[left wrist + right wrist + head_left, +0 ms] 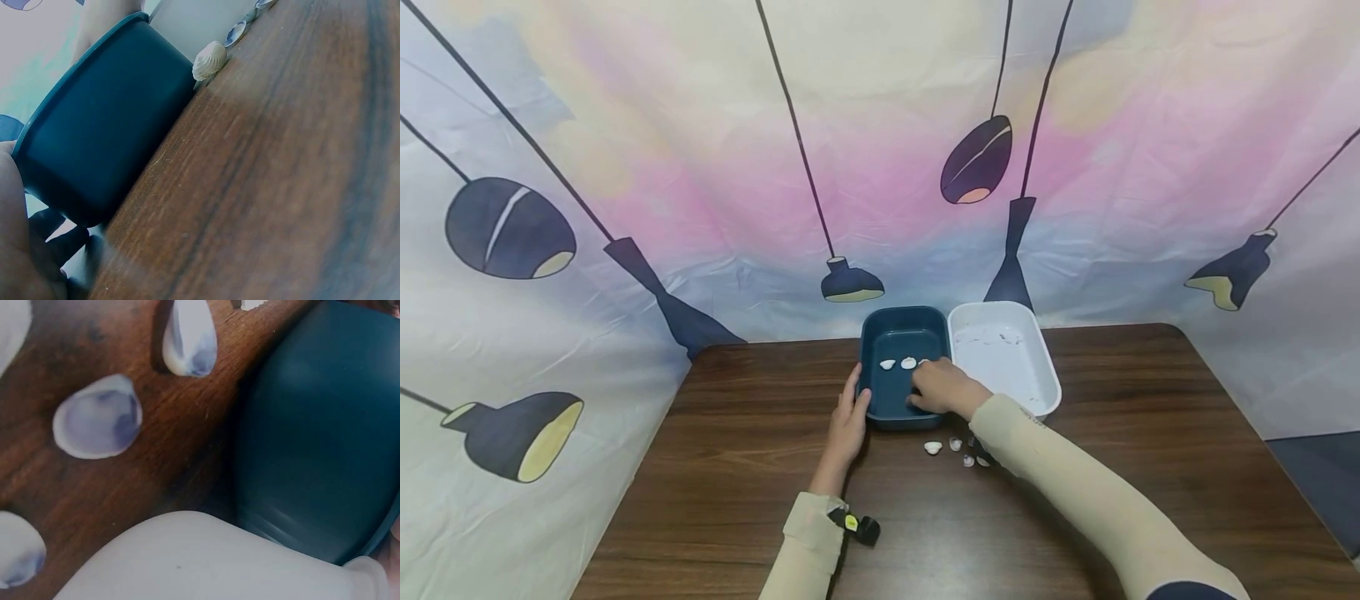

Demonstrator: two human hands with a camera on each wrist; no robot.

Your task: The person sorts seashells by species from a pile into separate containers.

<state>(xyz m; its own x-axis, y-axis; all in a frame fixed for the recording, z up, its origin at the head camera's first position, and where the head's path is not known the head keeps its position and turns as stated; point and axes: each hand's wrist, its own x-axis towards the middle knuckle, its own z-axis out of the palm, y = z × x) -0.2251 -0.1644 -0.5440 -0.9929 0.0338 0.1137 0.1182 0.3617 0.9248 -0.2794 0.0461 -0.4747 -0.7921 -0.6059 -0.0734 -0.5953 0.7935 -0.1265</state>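
A dark teal tray (891,398) stands at the back of the wooden table. My left hand (846,425) rests against its left side, fingers straight along the wall and thumb at the rim. Over the tray's right side reaches my right hand (943,387), fingers bent down inside; whether they pinch a shell I cannot tell. White seashells lie in a row on the tray floor: one shell (887,364), a second shell (908,363) and a third, partly covered by the right hand. Several more shells lie in front, among them a ridged shell (209,60) and a purple-tinted shell (100,419).
A white tray (1004,360) adjoins the teal one on the right, with small dark specks on its floor. Behind the wooden table (752,417) hangs a cloth (880,208) printed with lamps. The right forearm crosses in front of the white tray, near the loose shells.
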